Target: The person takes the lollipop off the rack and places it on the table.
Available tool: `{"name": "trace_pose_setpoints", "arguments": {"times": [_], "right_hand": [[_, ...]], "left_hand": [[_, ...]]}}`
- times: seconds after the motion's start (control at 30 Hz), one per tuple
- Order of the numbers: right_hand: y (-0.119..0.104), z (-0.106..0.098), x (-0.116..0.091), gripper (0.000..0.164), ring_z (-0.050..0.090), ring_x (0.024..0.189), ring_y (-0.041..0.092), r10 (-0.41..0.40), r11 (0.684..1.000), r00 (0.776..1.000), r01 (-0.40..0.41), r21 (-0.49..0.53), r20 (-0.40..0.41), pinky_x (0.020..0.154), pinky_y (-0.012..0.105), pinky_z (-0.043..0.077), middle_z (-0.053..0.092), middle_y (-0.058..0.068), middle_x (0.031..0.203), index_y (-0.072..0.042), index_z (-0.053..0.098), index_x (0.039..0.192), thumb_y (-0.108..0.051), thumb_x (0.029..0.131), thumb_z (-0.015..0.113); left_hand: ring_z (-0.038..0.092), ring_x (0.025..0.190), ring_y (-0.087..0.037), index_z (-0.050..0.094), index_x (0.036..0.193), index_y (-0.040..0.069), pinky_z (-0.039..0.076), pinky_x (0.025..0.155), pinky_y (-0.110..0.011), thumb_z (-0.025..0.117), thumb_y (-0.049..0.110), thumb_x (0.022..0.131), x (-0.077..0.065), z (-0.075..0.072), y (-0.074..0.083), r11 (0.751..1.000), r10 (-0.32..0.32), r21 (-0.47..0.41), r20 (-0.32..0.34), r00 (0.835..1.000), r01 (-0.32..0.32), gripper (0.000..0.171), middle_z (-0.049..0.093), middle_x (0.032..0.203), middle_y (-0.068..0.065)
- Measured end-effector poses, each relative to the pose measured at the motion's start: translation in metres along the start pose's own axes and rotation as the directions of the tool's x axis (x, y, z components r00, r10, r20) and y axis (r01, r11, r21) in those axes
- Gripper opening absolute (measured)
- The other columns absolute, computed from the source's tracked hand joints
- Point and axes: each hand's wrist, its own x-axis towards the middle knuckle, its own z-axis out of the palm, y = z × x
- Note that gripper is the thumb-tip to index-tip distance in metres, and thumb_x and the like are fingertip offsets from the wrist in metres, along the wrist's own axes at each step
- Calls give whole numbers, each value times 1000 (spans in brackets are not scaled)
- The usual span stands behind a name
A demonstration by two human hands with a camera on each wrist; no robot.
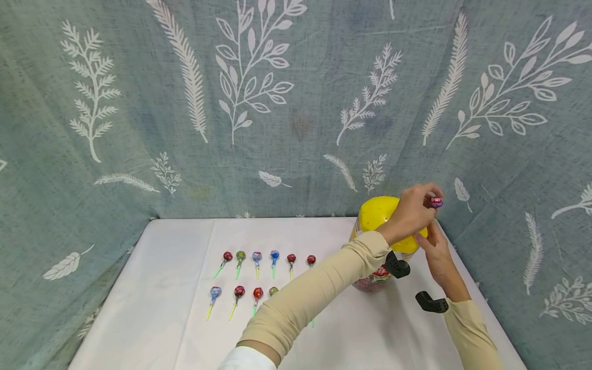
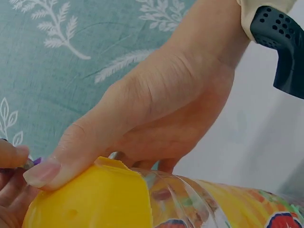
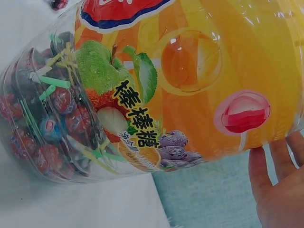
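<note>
A large clear plastic jar (image 3: 42,118) with a yellow lid (image 1: 376,209) and a fruit-printed label (image 3: 190,85) stands at the table's right; wrapped lollipops show inside. Above the lid's far right side, my left hand (image 1: 413,208) pinches a lollipop (image 1: 436,202) with a red and purple wrapper; most of its stick is hidden. In the left wrist view only part of that hand shows, at the left edge. My right hand (image 1: 437,254) grips the jar near its top, thumb on the lid (image 2: 95,199) and fingers partly hidden behind.
Lollipops lie in two rows on the white table (image 1: 176,262), among them a red one (image 1: 227,256), a green one (image 1: 240,255) and a blue one (image 1: 275,255). My left sleeve (image 1: 314,288) covers part of the nearer row. A patterned curtain (image 1: 296,169) surrounds the table.
</note>
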Motion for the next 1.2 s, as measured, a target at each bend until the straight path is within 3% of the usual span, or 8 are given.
{"name": "trace_pose_setpoints", "arguments": {"times": [0.1,0.23,0.53,0.63,0.77,1.07,1.2], "right_hand": [[-1,2,1,54,39,121,10,15,1000,1000,-15,-11,-5,102,19,33,35,-3,141,-19,26,148,-17,99,48],[-2,3,2,53,39,120,9,47,998,999,-47,-33,-5,110,32,28,35,-3,140,-22,27,148,-21,99,48],[-6,4,2,60,35,123,8,64,998,998,-64,-28,1,114,40,19,27,3,147,-19,19,151,-22,99,48],[-5,4,2,60,37,122,8,60,997,998,-60,-47,-1,111,29,26,28,4,147,-20,18,151,-22,99,48],[-4,2,0,59,38,120,10,42,997,999,-42,-62,-1,95,11,35,28,4,146,-20,18,151,-20,100,47],[-1,2,-1,59,37,121,10,37,997,999,-39,-69,-22,97,10,34,28,4,146,-20,20,151,-20,99,48],[0,3,0,59,36,122,10,23,997,999,-25,-71,-25,96,9,33,27,6,147,-20,20,151,-18,99,49]], "left_hand": [[57,82,-3,59,108,6,43,70,-6,62,-1,88,2,-4,2,998,56,-23,-70,996,-58,22,59,95,-1],[56,81,-1,58,107,4,44,71,-6,64,1,88,5,-14,10,990,123,-46,-146,982,-131,20,60,95,-3],[57,79,2,57,109,8,46,73,-10,68,7,86,-8,-41,17,990,87,-102,-137,987,-101,25,62,95,0],[58,79,0,58,109,7,47,73,-11,69,8,86,-15,-49,16,988,84,-116,-147,986,-102,26,63,94,-1],[59,77,-1,59,107,7,49,71,-13,70,7,85,-25,-56,12,989,79,-107,-181,980,-99,25,63,94,-2],[60,78,-4,59,106,7,51,71,-15,70,5,84,-52,-69,4,988,39,-138,-214,976,-69,24,64,93,-4],[62,80,-14,59,106,1,51,71,-15,68,0,84,-67,-81,20,985,-2,-171,-210,978,-35,23,65,94,-12]]}}
